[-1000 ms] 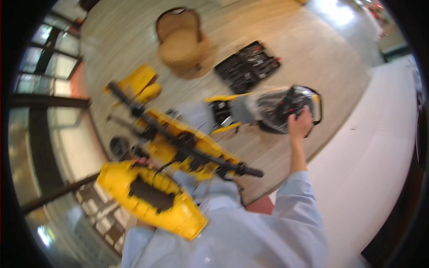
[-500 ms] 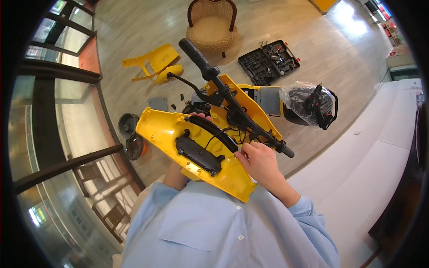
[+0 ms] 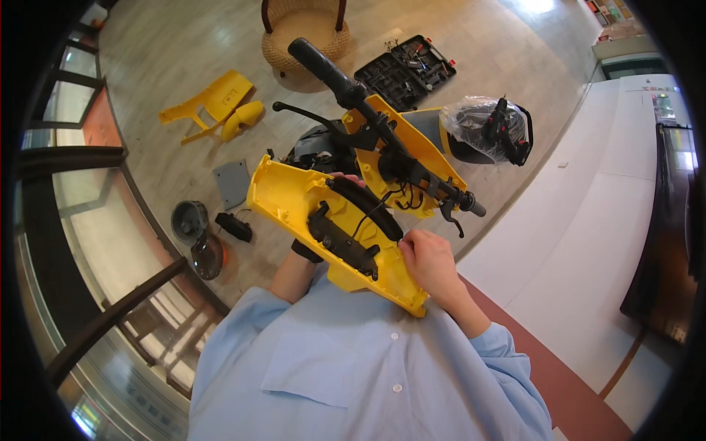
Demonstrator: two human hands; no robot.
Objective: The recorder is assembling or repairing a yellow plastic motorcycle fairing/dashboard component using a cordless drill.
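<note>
My right hand point(image 3: 432, 266) grips the right edge of a yellow plastic front panel point(image 3: 287, 189), fingers curled at the end of its curved black strip point(image 3: 364, 207). The panel has a black fitting point(image 3: 346, 246) inside and thin wires. My left hand point(image 3: 349, 178) holds it from behind, mostly hidden, with fingertips showing over the far edge. Just beyond stands a scooter's black handlebar point(image 3: 379, 125) with brake levers and a yellow body point(image 3: 419, 154). A clear plastic bag point(image 3: 471, 117) covers part of the seat, with a black power tool point(image 3: 500, 128) on it.
Yellow body parts point(image 3: 220, 95), a grey plate point(image 3: 230, 184), dark round parts point(image 3: 190, 220) and a black box point(image 3: 235, 226) lie on the floor. An open tool case point(image 3: 404, 70) and wicker chair point(image 3: 303, 40) are behind. Windows line the left; a white ledge and dark screen point(image 3: 662, 220) the right.
My right hand left the bagged seat area between the first and second frames and came onto the panel. The panel has since turned slightly and moved right with both hands.
</note>
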